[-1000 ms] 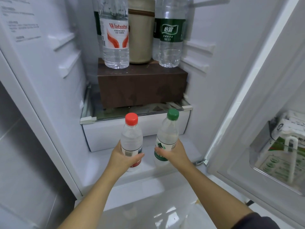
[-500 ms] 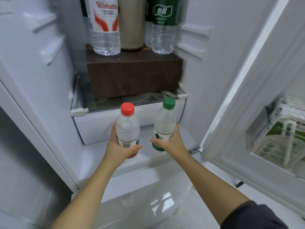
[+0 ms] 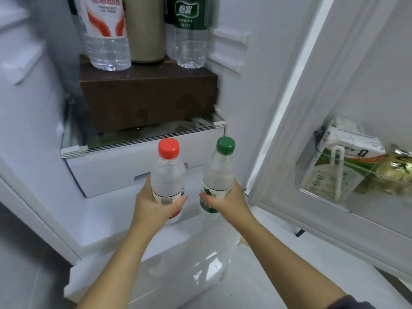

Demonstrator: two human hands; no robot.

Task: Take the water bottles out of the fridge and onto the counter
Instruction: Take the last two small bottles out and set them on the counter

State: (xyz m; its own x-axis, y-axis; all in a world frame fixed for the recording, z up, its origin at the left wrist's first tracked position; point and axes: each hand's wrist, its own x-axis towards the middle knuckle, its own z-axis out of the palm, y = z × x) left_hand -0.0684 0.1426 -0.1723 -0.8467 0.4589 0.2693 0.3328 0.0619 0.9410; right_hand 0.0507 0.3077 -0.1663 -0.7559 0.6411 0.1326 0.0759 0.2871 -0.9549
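Note:
My left hand [image 3: 153,208] grips a small red-capped water bottle [image 3: 168,172] around its lower half. My right hand [image 3: 225,201] grips a small green-capped water bottle [image 3: 219,175] the same way. Both bottles are upright, side by side, in front of the white fridge drawer [image 3: 107,172]. Higher up, a large red-and-white labelled bottle [image 3: 104,32] and a large green-labelled bottle [image 3: 190,32] stand on a brown box [image 3: 147,94]. The counter is out of view.
A beige canister [image 3: 146,30] stands between the two large bottles. A glass shelf [image 3: 142,139] carries the brown box. The open fridge door [image 3: 334,108] at right has a bin [image 3: 347,186] with cartons and a jar. Glossy white floor lies below.
Both hands have drawn the two small bottles back toward me and slightly right, off the fridge floor. The view has tilted down and closer.

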